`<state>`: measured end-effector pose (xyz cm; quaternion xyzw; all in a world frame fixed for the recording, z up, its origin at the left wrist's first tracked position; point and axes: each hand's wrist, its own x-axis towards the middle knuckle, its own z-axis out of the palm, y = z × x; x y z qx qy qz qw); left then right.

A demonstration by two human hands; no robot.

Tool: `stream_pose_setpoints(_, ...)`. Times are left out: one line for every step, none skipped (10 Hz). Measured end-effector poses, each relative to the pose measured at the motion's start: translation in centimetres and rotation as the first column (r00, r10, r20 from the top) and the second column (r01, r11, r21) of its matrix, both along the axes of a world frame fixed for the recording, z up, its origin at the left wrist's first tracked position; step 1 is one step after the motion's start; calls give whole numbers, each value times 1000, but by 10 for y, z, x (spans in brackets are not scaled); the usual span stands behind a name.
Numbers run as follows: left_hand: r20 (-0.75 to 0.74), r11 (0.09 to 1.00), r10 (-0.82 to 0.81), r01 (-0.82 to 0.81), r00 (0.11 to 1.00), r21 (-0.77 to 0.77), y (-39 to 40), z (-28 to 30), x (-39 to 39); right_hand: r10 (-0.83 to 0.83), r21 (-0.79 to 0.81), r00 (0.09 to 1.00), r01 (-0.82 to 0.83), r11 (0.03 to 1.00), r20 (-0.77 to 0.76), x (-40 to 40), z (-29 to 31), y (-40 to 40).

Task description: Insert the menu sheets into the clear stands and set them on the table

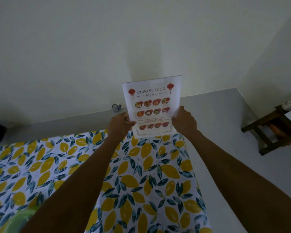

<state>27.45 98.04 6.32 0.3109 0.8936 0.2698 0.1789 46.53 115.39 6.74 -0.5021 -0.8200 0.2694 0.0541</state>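
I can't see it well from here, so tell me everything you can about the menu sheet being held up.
The menu sheet is a white printed page headed "Chinese Food Menu", with a red lantern in each top corner, rows of round dish photos and a "House's Special" band lower down. It stands upright, slightly tilted, at the far edge of the lemon-print tablecloth. The left hand and right hand grip its side edges. A clear stand around it cannot be confirmed.

The white printed menu sheet (152, 106) with red lanterns in its top corners that I held upright carried the heading "CHINESE FOOD MENU" in dark capitals across two lines. Lower down, a red band above the last row of dish photos read "HOUSES SPECIAL", though blurred. The small captions under the dishes and the line along the bottom border were too small to read.
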Motion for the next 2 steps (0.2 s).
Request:
stream_pose_setpoints(-35, 1000, -8, 8, 999, 8, -2, 1, 2, -13, -64, 1000, 14, 998, 22, 4, 6, 1)
stream_pose_setpoints(-51, 1000, -2, 2, 999, 9, -3, 9, 1, -25, -90, 999, 28, 996, 27, 13, 11, 3)
